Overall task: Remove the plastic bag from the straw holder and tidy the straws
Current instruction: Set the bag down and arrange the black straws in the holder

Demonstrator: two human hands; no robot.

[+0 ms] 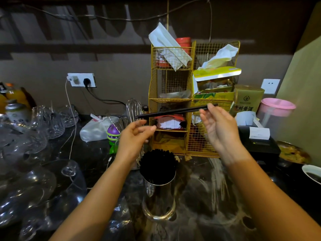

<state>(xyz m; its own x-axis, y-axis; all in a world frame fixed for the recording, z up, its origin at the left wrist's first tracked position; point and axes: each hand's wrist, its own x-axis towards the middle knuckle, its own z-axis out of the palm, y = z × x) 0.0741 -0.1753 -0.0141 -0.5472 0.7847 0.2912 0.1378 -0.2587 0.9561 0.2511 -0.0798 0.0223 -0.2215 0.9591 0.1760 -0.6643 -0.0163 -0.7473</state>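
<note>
Holding a small bundle of black straws (173,111) almost level in the air, the right hand (217,126) pinches it near its right end, with the fingertips closed on the bundle. The left hand (137,134) is at the other end. Its fingers are loosely bent, with thumb and forefinger a little apart, just under the left tips of the bundle. I cannot tell if the thumb really touches them. Below and between the two hands stands the straw holder (159,197), a shiny metal cylinder, upright on the dark counter (199,197). It is packed with many more upright straws (157,167), also black, and their tops are a little uneven. Behind the holder, against the wall, is a gold wire rack (170,101) with papers, tissues and packets in its compartments. A metal whisk (133,108) stands just beside the rack on its left. Further left a white knotted bag (97,129) lies on the counter, well apart from the holder, next to a purple and green toy (112,134). Many clear glasses (43,122) fill the left part of the counter. On the right side are a black printer (258,143) and a pink lidded container (276,106).
</note>
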